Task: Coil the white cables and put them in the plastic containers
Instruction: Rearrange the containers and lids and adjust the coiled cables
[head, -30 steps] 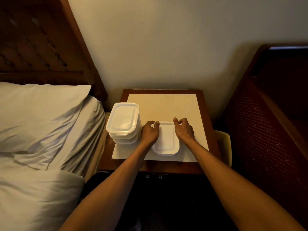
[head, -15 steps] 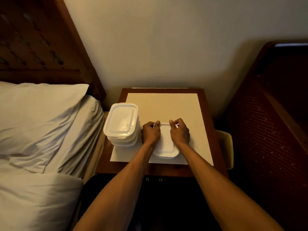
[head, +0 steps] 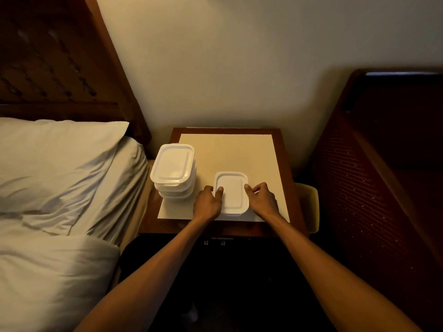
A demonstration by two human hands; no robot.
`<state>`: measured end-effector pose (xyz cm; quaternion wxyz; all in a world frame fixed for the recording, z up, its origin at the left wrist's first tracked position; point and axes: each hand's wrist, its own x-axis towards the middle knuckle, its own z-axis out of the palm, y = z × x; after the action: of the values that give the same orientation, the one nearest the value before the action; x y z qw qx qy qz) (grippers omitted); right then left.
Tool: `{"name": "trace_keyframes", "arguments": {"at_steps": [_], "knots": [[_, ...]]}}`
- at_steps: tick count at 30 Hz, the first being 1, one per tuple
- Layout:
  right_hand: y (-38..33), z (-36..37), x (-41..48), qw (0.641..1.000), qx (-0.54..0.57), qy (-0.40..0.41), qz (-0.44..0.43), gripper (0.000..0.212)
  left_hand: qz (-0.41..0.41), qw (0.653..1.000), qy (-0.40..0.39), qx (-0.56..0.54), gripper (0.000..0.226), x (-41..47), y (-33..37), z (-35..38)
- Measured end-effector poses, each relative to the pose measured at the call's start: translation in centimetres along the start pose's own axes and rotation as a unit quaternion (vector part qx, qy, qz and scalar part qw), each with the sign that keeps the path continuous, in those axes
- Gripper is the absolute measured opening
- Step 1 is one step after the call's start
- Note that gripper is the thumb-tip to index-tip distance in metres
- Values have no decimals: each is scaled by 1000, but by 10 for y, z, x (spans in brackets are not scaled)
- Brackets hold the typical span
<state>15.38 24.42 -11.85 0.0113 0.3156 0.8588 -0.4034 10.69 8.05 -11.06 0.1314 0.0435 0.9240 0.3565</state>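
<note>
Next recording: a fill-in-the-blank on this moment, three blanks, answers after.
1. The stack stands to the ___ of the lone container.
2. That container sits ___ the left hand and right hand, which grip it.
3. The table stands to the ___ of the pillow.
Missing: left; between; right.

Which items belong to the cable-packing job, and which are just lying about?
Job: lidded container, held at its edges by left hand and right hand; container stack. No cables visible.
Lying about: pillow, nightstand, headboard.
</note>
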Motion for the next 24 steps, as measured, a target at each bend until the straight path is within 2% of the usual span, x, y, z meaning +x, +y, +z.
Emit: {"name": "trace_keyframes", "arguments": {"at_steps": [2, 5, 10, 13, 17, 24], "knots": [[-1, 0, -7, 1000, 3, -21, -10, 31, 6, 1000, -1, -15, 43, -8, 4, -1], [-13, -5, -16, 999, 49, -6, -23, 24, 20, 999, 19, -33, 32, -14, 17, -15], [-67, -38, -31, 984, 127, 76, -98, 21, 76, 992, 100, -33, 32, -17, 54, -63], [-109, -49, -36, 973, 160, 91, -139, 21, 94, 982, 152, -54, 33, -19, 70, -102], [-156, -42, -46, 962, 208, 53, -166, 23, 131, 972, 188, -61, 26, -9, 65, -160], [-196, 4, -53, 971, 185, -64, -141, 20, 53, 981, 177, -65, 27, 4, 14, -201]]}}
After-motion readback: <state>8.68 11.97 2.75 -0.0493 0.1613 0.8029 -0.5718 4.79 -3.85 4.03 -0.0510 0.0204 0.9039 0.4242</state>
